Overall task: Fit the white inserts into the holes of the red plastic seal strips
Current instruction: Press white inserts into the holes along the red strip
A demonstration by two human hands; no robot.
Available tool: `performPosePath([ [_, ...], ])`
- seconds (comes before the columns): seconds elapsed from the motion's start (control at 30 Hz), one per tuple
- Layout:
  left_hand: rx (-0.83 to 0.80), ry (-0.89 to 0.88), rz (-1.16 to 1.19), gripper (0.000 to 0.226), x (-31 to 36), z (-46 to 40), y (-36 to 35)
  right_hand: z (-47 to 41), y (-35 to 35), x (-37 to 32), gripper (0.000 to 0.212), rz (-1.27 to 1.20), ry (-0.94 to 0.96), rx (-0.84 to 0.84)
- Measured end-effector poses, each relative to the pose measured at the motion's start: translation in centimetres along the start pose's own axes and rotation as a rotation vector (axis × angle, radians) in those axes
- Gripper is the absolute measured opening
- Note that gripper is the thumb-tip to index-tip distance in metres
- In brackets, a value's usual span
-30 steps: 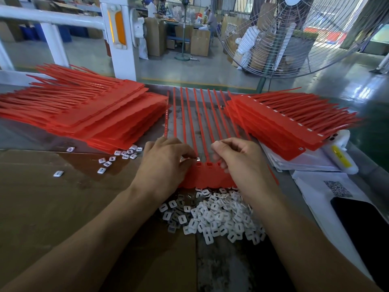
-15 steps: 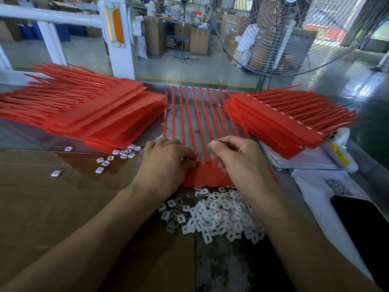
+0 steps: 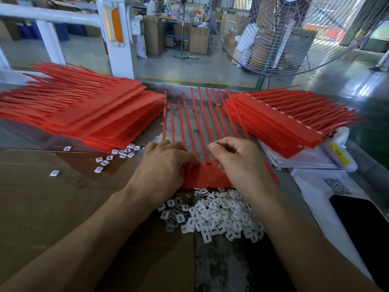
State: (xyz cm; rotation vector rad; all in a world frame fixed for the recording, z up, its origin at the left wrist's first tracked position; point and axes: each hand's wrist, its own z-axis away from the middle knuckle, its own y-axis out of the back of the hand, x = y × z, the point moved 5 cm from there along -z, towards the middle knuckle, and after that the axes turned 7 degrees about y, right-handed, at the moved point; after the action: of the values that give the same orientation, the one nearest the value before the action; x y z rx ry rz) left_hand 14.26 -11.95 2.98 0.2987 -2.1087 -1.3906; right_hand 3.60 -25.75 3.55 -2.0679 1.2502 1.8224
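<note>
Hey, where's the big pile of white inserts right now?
In the head view, the pile of white inserts lies low in the middle, between the two forearms, just below the red seal strip under both hands.

Daylight pours in from the far right, past the big fan (image 3: 294, 32), and bounces off the green floor (image 3: 357, 81) in pale glare. The desk (image 3: 210, 260) is evenly bright, with soft shadows under both forearms. The wide lens bows the white railing (image 3: 50, 14) and stretches the edges; the background workers look slightly soft, the foreground sharp.
</note>
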Motion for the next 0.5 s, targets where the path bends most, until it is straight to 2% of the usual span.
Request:
performPosePath([
  [0.23, 0.028, 0.002, 0.036, 0.029, -0.1, 0.01, -0.21, 0.08, -0.56, 0.36, 0.015, 0.102, -0.023, -0.083],
  [0.5, 0.03, -0.004, 0.089, 0.023, 0.01, 0.09, -0.49, -0.27, -0.74, 0.87, 0.011, 0.152, -0.004, -0.094],
])
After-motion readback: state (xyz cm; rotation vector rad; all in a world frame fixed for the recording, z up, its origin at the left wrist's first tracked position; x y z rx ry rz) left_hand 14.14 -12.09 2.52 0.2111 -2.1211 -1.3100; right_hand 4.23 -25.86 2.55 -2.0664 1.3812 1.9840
